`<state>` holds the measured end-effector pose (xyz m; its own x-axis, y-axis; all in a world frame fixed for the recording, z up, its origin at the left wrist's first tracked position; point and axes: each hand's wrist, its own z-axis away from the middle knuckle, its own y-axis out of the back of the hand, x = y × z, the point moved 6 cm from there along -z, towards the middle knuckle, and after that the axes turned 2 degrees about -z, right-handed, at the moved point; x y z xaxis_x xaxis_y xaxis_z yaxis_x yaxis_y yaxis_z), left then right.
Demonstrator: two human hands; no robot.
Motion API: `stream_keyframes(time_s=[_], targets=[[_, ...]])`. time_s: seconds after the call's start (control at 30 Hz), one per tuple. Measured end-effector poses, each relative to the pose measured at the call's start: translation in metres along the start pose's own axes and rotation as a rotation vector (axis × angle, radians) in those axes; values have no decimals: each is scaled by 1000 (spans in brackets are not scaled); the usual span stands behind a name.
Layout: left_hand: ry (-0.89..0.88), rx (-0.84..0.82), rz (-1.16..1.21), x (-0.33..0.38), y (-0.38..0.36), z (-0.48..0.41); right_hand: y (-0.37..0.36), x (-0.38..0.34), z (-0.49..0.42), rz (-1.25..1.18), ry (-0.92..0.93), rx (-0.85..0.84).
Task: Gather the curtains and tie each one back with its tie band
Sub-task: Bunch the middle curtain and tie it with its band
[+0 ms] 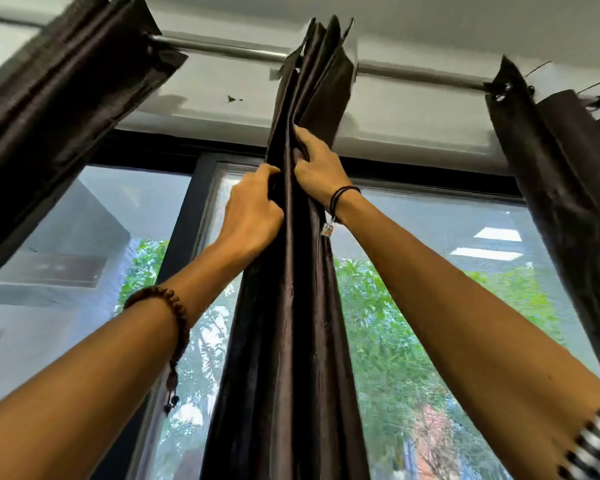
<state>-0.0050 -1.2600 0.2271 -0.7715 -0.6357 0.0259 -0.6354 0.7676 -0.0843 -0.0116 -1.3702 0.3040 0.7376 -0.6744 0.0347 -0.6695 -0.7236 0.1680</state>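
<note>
two bare forearms reach up from the bottom corners, the right one coming out of a striped sleeve (598, 445), the left one wearing a brown beaded bracelet (175, 306). the left hand (253, 209) is curled round the left edge of the middle curtain (284, 341), fingers tucked into a fold. the right hand (317, 169) sits just above and beside it, pinching the folds on the curtain's right side; a dark cord bracelet (342, 197) with a small charm (328, 229) hangs at that wrist. the middle curtain is dark brown and bunched into a narrow column, hanging from the metal rod (222, 48) straight down the centre of the window (413, 341). a second dark curtain (59, 84) hangs gathered at the far left of the rod, a third (568, 188) at the far right, both well apart from the hands. green trees show through the glass.
</note>
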Motion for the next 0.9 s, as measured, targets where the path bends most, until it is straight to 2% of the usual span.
stream_keyframes(time_s=[0.2,0.43,0.73,0.9], targets=[[-17,-8,108,-3,-3,51,-2,-2,73,24,43,88],[332,-110,174,-23,-10,178,-4,17,189,49,-21,89],[523,-121,96,-13,-1,291,-13,32,294,-60,-74,70],[593,-107,94,0,10,329,-14,27,343,-84,-35,81]])
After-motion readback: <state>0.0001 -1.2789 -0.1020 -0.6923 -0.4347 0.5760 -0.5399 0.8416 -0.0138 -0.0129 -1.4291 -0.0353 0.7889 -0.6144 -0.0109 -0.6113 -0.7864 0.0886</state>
